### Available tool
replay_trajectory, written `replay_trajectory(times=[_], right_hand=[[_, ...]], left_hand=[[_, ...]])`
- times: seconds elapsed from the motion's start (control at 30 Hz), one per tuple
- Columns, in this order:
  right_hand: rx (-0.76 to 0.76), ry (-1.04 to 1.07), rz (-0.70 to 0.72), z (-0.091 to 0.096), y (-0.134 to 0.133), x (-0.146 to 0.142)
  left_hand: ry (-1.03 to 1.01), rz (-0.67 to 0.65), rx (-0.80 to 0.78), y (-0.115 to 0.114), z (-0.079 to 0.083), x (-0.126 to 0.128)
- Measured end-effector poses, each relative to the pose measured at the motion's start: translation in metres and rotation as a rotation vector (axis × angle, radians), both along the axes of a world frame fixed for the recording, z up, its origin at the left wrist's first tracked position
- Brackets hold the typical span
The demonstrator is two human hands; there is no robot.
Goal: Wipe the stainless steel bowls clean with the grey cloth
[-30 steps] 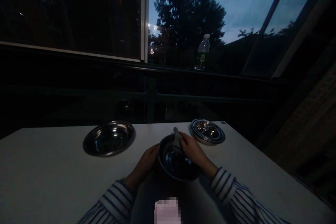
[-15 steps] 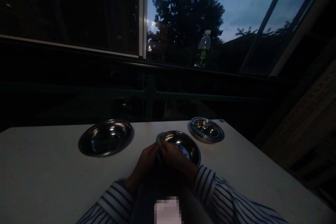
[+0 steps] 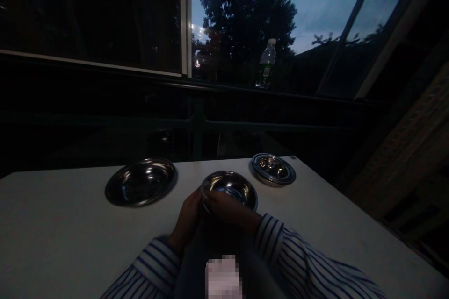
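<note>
Steel is showing three times on the white table (image 3: 70, 243): three round dishes in all, none touching another. The middle one, a small steel bowl (image 3: 233, 186), is sitting mouth up just in front of the person, and everything else is being placed from it.

Two hands are meeting at this small steel bowl. The left hand (image 3: 188, 217) is coming up to its near left side, with the fingers curling closed against the rim there and holding the bowl. The right hand (image 3: 224, 208) is reaching across the near edge of the bowl, its fingertips lying on that same near left part of the rim, right beside the left hand. The light is too dim to tell whether the right hand is pinching the rim, holding something small against it, or only resting there. Two striped sleeves (image 3: 277, 243) are running back from the hands towards the camera.

To the left of the small steel bowl, a little apart, one wide steel bowl (image 3: 140, 188) is lying open. To the right of it and slightly farther back, one shallow steel dish (image 3: 272, 169) with a ringed rim is resting near the table's far corner; whether it is a single dish or a stack I cannot tell.

Well beyond the small steel bowl, and somewhat to the right, one plastic bottle (image 3: 265, 64) is standing upright on the dark window ledge (image 3: 224, 89), with one tree (image 3: 245, 9) darkening the evening sky behind it.
</note>
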State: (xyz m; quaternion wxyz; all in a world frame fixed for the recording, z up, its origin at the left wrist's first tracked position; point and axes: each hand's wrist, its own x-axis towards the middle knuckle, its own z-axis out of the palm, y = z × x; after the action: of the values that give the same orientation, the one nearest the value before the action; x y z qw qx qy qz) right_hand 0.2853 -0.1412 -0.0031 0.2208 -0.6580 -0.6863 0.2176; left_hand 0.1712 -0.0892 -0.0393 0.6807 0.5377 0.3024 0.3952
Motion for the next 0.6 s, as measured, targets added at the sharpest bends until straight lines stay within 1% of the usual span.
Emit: replay_trajectory(times=[0.07,0.13,0.23,0.3,0.37,0.43,0.47,0.5,0.6], right_hand=[[-0.039,-0.002,0.062,0.001,-0.002,0.002],[-0.05,-0.009,0.057,0.004,-0.002,0.003],[-0.042,-0.023,0.029,0.008,-0.001,0.0],[-0.056,-0.034,0.076,0.009,-0.002,-0.001],[-0.076,-0.046,0.146,0.008,-0.005,0.001],[-0.079,-0.055,0.191,0.006,-0.009,0.004],[-0.073,-0.057,0.2,0.005,-0.01,0.005],[-0.062,-0.057,0.203,0.003,-0.01,0.005],[-0.017,-0.067,0.223,-0.002,-0.012,0.005]], left_hand=[[0.047,0.009,-0.056,0.001,-0.002,0.0],[0.072,0.017,-0.061,0.001,-0.004,0.001],[0.042,0.047,0.022,0.002,-0.007,0.0],[0.054,0.085,0.039,0.004,-0.008,-0.001],[0.124,0.126,0.068,0.004,-0.006,-0.002],[0.19,0.126,0.165,0.003,-0.003,-0.002],[0.183,0.115,0.212,0.002,-0.001,-0.002],[0.177,0.107,0.223,0.001,0.001,-0.002],[0.163,0.096,0.136,-0.002,0.004,-0.004]])
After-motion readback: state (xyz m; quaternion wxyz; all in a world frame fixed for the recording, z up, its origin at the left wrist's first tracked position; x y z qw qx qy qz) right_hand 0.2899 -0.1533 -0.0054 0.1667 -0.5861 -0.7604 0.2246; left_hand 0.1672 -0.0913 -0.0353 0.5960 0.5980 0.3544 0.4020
